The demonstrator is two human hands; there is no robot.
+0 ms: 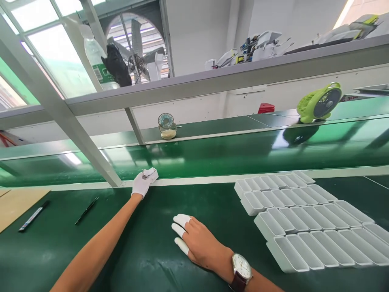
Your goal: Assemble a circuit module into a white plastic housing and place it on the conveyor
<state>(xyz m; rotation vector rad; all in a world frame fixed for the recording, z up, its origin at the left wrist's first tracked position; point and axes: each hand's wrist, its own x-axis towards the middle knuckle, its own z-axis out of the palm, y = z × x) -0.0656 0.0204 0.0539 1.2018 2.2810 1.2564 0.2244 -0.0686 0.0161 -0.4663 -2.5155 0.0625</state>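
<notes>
My left hand (141, 185), in a white glove, reaches to the far edge of the green work surface. Its fingers are closed on a small white box-like part (153, 174) with a darker detail on its near side. My right hand (199, 241) rests palm down over the green mat, fingers stretched out and nothing in them. White finger cots cover three of its fingertips, and a wristwatch (242, 266) is on that wrist. Right of this hand stand rows of white rectangular trays (304, 227), their insides bare.
A pale rail (212, 179) separates the mat from a shiny green conveyor belt (206, 156). Leftward lie black tweezers (86, 211), a marker pen (33, 216) and a cardboard sheet (18, 202). A slanted metal post (88, 142) rises left of my left hand. Beyond the belt stands a green fan (319, 103).
</notes>
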